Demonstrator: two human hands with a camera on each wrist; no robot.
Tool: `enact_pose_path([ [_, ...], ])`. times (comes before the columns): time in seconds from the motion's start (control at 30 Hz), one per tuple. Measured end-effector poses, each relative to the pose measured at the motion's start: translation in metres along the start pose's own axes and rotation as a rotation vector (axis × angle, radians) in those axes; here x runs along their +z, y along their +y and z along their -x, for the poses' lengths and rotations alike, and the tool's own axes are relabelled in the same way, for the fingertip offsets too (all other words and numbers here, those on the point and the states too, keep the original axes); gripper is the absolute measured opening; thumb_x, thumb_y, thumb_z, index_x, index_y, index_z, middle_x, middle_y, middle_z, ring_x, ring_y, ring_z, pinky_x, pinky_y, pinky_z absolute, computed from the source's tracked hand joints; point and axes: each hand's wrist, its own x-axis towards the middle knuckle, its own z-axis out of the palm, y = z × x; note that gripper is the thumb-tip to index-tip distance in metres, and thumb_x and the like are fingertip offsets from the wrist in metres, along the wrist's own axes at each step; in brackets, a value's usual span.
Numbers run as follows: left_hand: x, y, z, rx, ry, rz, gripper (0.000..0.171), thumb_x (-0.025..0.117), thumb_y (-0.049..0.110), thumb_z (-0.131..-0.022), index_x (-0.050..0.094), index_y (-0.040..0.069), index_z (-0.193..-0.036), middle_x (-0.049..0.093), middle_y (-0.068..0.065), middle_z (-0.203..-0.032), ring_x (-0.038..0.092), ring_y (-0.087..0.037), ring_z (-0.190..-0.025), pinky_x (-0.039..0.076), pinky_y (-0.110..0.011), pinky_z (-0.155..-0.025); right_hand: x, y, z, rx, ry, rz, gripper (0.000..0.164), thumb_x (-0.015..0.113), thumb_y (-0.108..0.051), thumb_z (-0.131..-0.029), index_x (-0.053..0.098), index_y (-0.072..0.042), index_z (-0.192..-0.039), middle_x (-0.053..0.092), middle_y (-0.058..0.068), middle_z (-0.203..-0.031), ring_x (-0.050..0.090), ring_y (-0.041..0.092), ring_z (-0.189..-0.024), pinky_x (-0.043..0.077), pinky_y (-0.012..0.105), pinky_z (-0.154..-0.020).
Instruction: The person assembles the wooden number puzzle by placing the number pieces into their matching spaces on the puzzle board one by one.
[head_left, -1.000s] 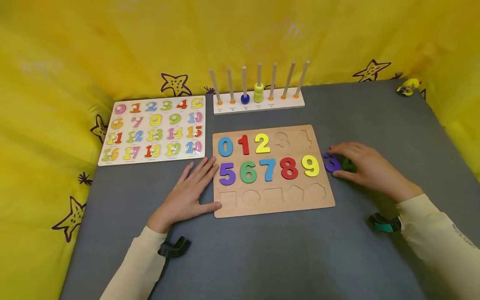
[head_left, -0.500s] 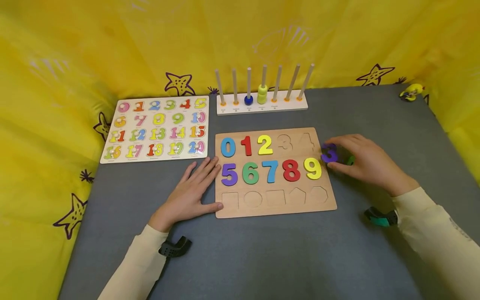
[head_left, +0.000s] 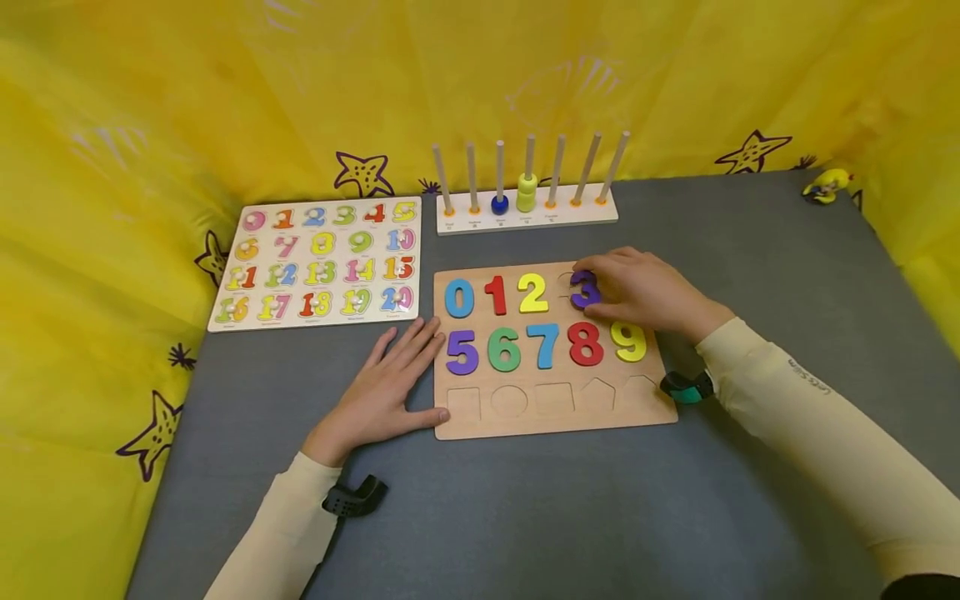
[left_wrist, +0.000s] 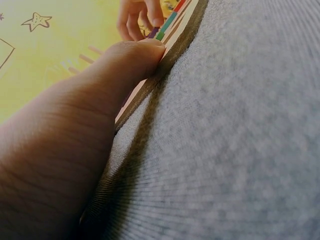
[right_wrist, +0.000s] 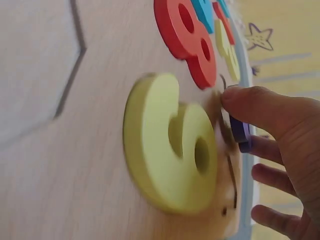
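Observation:
A wooden number puzzle board [head_left: 555, 421] lies on the grey table, with its colored digits 0, 1, 2 and 5 through 9 seated in it. My right hand [head_left: 648, 292] pinches a purple number 3 [head_left: 585, 290] between thumb and fingers, just over the 3-shaped recess in the top row. In the right wrist view the purple 3 [right_wrist: 239, 131] is tilted and partly behind the thumb, beyond the yellow 9 [right_wrist: 165, 150]. My left hand [head_left: 378, 400] rests with straight, spread fingers on the board's left edge; its thumb [left_wrist: 135, 55] touches that edge in the left wrist view.
A second puzzle board [head_left: 315, 265] with pegged numbers up to 20 lies at the back left. Behind the board stands a peg rack [head_left: 525, 218] with blue and yellow-green beads. A small yellow toy [head_left: 827, 185] sits in the far right corner. Yellow cloth [head_left: 480, 75] hangs behind.
My right hand has picked up the purple 3 from beside the board and carried it left over the top row. The left hand has stayed at the board's edge.

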Motion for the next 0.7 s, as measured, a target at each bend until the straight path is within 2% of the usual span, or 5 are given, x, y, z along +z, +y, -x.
enact_pose_path([
  [0.27,0.0,-0.001,0.0,0.005,0.003,0.002,0.108,0.066,0.067,-0.086,0.019,0.009,-0.163,0.008,-0.005,-0.17,0.004,-0.027,-0.155,-0.002,-0.05,-0.122,0.005,-0.008,-0.015,0.013,-0.025,0.041,0.061,0.08,-0.04,-0.087,0.059,-0.017,-0.139,0.065,0.008,-0.128,0.049,0.037,-0.126,0.039,0.062,-0.103],
  [0.47,-0.001,0.0,0.0,-0.001,-0.005,0.003,0.108,0.066,0.068,-0.086,0.019,0.009,-0.163,0.008,-0.004,-0.17,0.003,-0.027,-0.155,-0.002,-0.051,-0.122,0.005,-0.009,-0.017,0.034,-0.033,0.072,0.061,0.08,-0.041,-0.088,0.059,-0.017,-0.14,0.064,0.008,-0.131,0.047,0.038,-0.129,0.037,0.065,-0.104],
  [0.7,-0.001,0.001,0.0,-0.003,-0.003,0.011,0.108,0.067,0.066,-0.085,0.02,0.008,-0.163,0.008,-0.005,-0.17,0.004,-0.028,-0.155,-0.002,-0.051,-0.121,0.006,-0.01,-0.017,0.02,-0.04,0.097,0.062,0.079,-0.041,-0.088,0.058,-0.017,-0.141,0.063,0.008,-0.134,0.046,0.037,-0.132,0.035,0.065,-0.106],
])
